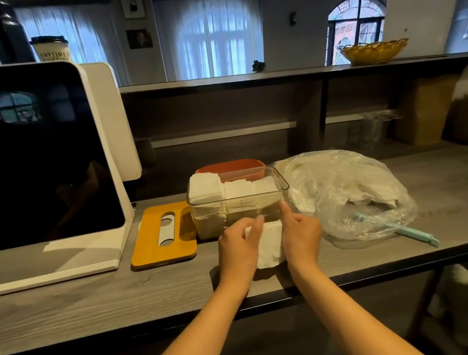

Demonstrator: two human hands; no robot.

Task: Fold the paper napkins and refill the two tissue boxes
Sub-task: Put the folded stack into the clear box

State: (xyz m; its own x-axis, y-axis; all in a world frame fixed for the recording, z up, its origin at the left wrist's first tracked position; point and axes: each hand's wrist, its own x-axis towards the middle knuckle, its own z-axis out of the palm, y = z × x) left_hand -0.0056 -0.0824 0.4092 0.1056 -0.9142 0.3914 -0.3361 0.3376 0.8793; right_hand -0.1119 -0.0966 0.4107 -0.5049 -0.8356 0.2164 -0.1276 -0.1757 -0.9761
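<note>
Napkin (269, 244): on worktop (92, 302), 6 o'clock of clear box (239, 204). Pinched by both hands, left (238, 251), right (301, 236). Advice: align edges squarely, crease flat, then slot upright beside stacked napkins.

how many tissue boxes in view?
2. The clear tissue box sits just beyond the hands, partly filled with napkins. The orange tissue box stands directly behind it, mostly hidden. Others may be out of view.

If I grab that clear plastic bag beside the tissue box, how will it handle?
The plastic bag looks thin and crumpled, so it will probably sag and feel slippery. It holds only loose napkins, so it is likely light, and they may shift.
</note>
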